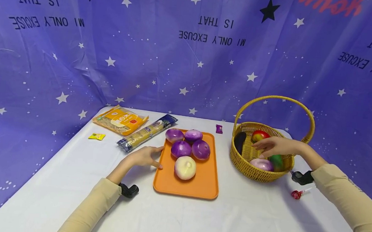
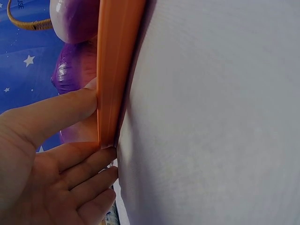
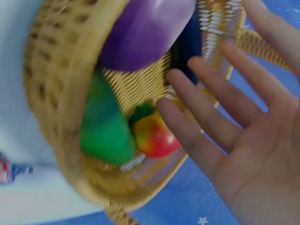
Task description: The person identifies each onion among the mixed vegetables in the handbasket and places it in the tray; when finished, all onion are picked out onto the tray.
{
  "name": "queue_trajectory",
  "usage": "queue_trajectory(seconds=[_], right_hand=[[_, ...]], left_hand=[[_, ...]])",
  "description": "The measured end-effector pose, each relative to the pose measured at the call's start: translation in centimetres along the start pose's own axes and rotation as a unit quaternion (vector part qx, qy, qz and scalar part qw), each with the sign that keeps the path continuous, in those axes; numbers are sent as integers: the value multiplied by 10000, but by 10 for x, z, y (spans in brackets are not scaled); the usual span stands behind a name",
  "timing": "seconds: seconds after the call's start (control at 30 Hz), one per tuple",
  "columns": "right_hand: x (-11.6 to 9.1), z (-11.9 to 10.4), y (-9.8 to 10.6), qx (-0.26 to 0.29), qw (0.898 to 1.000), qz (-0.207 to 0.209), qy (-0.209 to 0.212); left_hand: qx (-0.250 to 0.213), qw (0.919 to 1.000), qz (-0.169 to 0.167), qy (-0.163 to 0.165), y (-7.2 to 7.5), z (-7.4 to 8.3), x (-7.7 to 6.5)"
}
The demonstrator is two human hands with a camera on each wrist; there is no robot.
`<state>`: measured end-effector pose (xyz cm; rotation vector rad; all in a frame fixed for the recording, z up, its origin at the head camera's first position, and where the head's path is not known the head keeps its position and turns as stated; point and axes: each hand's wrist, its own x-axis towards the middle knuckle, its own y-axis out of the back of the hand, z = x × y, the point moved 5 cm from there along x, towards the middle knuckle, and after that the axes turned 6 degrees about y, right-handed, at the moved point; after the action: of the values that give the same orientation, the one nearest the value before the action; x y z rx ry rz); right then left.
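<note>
My left hand [image 1: 144, 157] touches the left edge of the orange tray [image 1: 166, 183]. In the left wrist view its thumb lies on the rim and its other fingers reach the tray's side fairly straight. Several glossy purple onions [image 1: 181, 149] sit in the tray, with one pale-faced onion [image 1: 185, 167] nearest the front. Over the wicker basket [image 1: 249, 170] hovers my right hand [image 1: 279, 146], fingers spread and holding nothing. Inside the basket are a purple onion [image 3: 145, 35], a smooth green piece [image 3: 105, 124], a red and yellow fruit [image 3: 157, 136] and a dark eggplant [image 1: 239, 142].
Left of the tray lie a long pasta packet [image 1: 147, 132], an orange-and-clear food bag [image 1: 121, 120] and a yellow wrapped candy [image 1: 97, 136]. A purple candy [image 1: 219, 129] lies behind, a red lollipop [image 1: 296, 194] at right. The basket's tall handle [image 1: 275, 97] arches upward.
</note>
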<state>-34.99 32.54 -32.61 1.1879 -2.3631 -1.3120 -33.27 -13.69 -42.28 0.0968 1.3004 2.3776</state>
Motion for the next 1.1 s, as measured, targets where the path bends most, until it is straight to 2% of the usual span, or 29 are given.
queue_trajectory(seconds=[0.27, 0.47, 0.57, 0.8, 1.1], right_hand=[[4, 4, -1, 546, 9960, -714, 8], [11, 11, -10, 420, 9891, -1318, -503], [14, 10, -14, 417, 9856, -1523, -599], [18, 12, -18, 307, 9830, -1625, -794], [15, 12, -13, 185, 9866, -1376, -861]], left_hand=[[-22, 10000, 32, -22, 2, -1, -1], [-80, 10000, -20, 4, 1, -1, 0], [-86, 10000, -8, 22, 1, 0, 0], [-29, 10000, -10, 15, 1, 0, 0], [-35, 10000, 0, 42, 1, 2, -1]])
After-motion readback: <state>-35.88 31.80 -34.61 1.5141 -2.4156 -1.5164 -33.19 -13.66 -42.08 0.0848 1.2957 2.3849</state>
